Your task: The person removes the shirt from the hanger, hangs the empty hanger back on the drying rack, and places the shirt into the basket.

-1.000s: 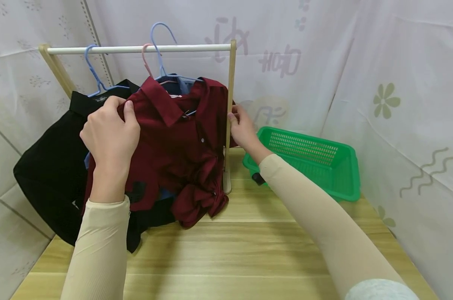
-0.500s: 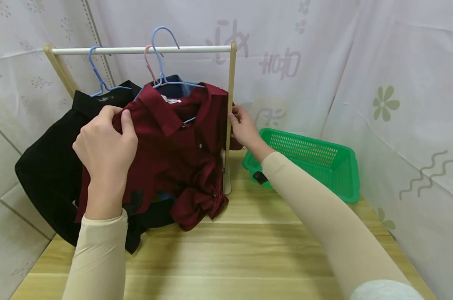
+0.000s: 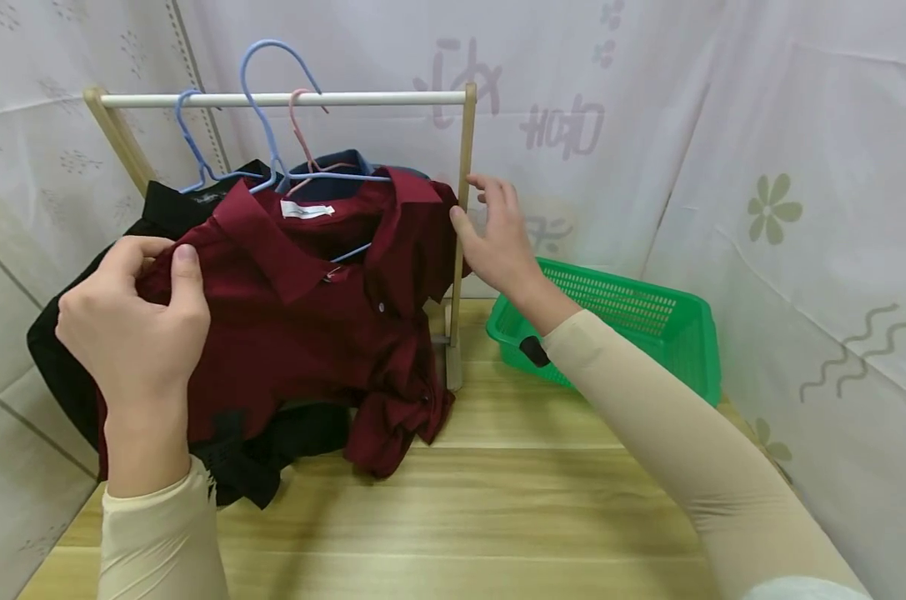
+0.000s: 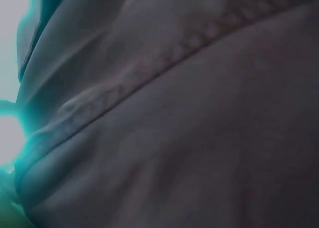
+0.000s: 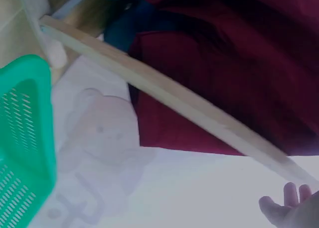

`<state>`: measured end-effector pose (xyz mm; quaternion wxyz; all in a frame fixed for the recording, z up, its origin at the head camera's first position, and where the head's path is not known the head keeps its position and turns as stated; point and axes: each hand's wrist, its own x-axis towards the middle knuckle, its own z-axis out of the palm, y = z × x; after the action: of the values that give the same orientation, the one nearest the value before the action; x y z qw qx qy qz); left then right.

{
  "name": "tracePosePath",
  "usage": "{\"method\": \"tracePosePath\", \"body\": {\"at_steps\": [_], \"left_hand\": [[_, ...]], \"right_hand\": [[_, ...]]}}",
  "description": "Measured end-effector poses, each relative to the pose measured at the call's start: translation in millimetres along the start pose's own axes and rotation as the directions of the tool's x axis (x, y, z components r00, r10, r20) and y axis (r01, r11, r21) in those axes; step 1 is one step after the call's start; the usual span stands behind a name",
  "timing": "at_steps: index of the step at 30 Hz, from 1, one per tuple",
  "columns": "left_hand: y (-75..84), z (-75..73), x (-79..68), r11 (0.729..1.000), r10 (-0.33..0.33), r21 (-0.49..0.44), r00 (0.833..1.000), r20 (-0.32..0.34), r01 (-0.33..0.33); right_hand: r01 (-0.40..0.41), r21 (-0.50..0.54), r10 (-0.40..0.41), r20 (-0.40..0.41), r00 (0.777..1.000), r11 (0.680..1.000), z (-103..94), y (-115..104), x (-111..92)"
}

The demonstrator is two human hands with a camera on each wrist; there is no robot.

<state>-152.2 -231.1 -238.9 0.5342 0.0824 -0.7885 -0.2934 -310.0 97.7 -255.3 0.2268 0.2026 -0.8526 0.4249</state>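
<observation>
A maroon collared shirt (image 3: pixel 287 358) is on a blue hanger (image 3: pixel 261 108), whose hook overlaps the rack's white rail in the head view. My left hand (image 3: pixel 141 333) pinches the shirt at its left shoulder between thumb and fingers. My right hand (image 3: pixel 501 242) is beside the rack's right wooden post (image 3: pixel 463 192), fingers spread, nothing between them. In the right wrist view the maroon sleeve (image 5: pixel 169 108) hangs behind the post, apart from the fingertips (image 5: pixel 290 192). Dark cloth with a stitched seam (image 4: pixel 149 83) fills the left wrist view.
Left of the shirt, a black garment (image 3: pixel 62 358) hangs from another blue hanger (image 3: pixel 190 142). A pink hanger (image 3: pixel 298 133) with a blue garment (image 3: pixel 340 167) is behind. The green basket (image 3: pixel 693 333) stands right on the wooden table (image 3: pixel 453 508), a white curtain (image 3: pixel 610 50) at the back.
My left hand has drawn the maroon shirt and its hanger leftward, spreading the front. My right hand has let go of the shirt's right side, opened and risen slightly beside the post.
</observation>
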Motion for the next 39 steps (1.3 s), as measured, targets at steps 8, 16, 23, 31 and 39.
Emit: {"method": "tracePosePath", "body": {"at_steps": [8, 16, 23, 31, 39], "left_hand": [[-13.1, -7.7, -1.2, 0.965, -0.017, -0.258, 0.997, 0.073, 0.036], [-16.3, -10.4, -4.9, 0.923, -0.021, -0.377, 0.989, 0.148, 0.076], [-9.9, -5.4, -8.6, 0.915, 0.049, -0.402, 0.98, 0.193, 0.033], [-2.8, 6.9, -27.0, 0.888, 0.223, -0.454, 0.928, 0.297, -0.067], [5.8, 27.2, -57.7, 0.871, 0.287, -0.485, 0.88, 0.378, -0.076]], "right_hand": [[0.153, 0.045, -0.155, 0.055, 0.986, 0.987, -15.8, -21, -19], [0.217, 0.05, -0.218, 0.014, 0.976, 0.975, -35.9, -34, -41], [0.289, 0.004, -0.289, -0.023, 0.957, 0.957, -58.6, -40, -59], [0.172, -0.133, -0.17, 0.023, 0.985, 0.976, -87.0, -34, -94], [-0.112, -0.116, 0.123, 0.095, 0.988, 0.987, -97.3, -17, -133]]}}
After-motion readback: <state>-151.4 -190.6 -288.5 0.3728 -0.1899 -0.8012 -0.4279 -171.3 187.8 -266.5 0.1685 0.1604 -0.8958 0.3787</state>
